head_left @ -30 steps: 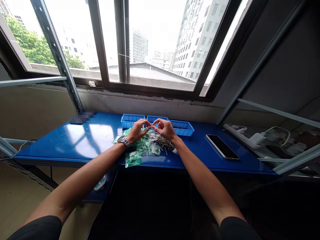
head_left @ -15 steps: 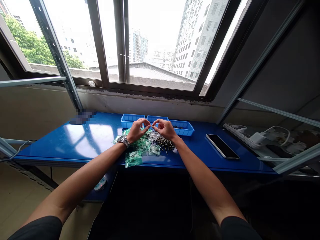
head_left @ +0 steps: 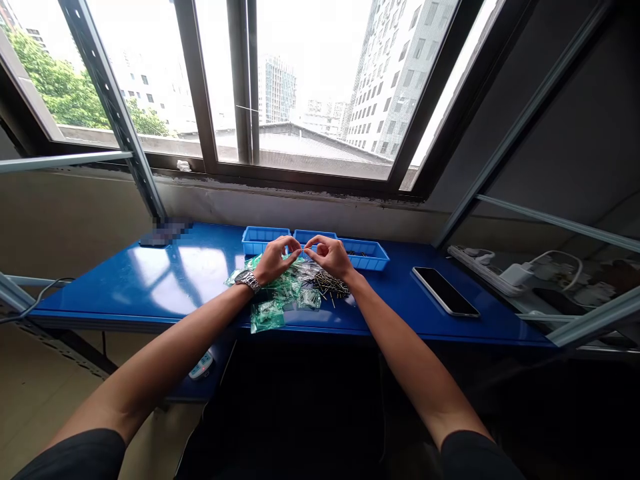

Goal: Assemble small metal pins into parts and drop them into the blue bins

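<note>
My left hand (head_left: 277, 261) and my right hand (head_left: 330, 257) are raised with their fingertips pinched close together over the table's middle. Whatever lies between the fingertips is too small to make out. A silver wristwatch (head_left: 248, 282) sits on my left wrist. Beneath my left hand lies a heap of small clear green plastic bags (head_left: 267, 316). Under my right hand is a loose pile of small dark metal pins or screws (head_left: 330, 285). Three shallow blue plastic trays (head_left: 265, 240) stand in a row just beyond my hands.
The blue metal table (head_left: 150, 287) runs along a wall beneath an open window (head_left: 320, 87). A black smartphone (head_left: 444, 291) lies to the right. A pixelated object (head_left: 163, 235) sits at the back left. A white power strip (head_left: 480, 270) rests beyond the table's right end.
Both hands stay pinched together in nearly the same place over the pile. Only the view has shifted slightly.
</note>
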`<state>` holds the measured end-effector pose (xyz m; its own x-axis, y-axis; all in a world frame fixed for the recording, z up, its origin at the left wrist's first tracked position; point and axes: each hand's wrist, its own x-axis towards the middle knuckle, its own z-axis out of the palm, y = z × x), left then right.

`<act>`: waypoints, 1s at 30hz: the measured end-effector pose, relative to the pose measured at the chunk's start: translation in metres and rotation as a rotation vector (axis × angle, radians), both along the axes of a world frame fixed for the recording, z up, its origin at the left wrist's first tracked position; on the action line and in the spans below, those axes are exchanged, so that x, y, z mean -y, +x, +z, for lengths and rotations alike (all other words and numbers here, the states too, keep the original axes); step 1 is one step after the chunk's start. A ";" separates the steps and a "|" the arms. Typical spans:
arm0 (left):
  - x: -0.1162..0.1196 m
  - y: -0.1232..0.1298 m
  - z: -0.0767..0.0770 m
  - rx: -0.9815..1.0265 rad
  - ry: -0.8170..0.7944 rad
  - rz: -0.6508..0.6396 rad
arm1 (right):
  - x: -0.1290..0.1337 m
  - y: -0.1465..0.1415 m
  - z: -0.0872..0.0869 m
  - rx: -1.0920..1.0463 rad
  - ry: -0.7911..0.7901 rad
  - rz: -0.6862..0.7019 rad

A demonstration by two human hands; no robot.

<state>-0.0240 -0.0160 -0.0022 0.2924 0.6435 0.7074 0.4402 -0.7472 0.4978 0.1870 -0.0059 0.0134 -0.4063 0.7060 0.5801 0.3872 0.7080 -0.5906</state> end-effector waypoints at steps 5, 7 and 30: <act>0.001 0.000 0.001 0.012 0.041 0.013 | -0.002 -0.001 -0.003 0.090 -0.043 0.044; 0.001 0.001 0.001 0.009 0.044 0.011 | -0.002 -0.001 -0.003 0.095 -0.040 0.035; 0.000 0.000 0.000 0.002 0.053 0.030 | -0.003 0.000 -0.003 0.060 -0.029 0.018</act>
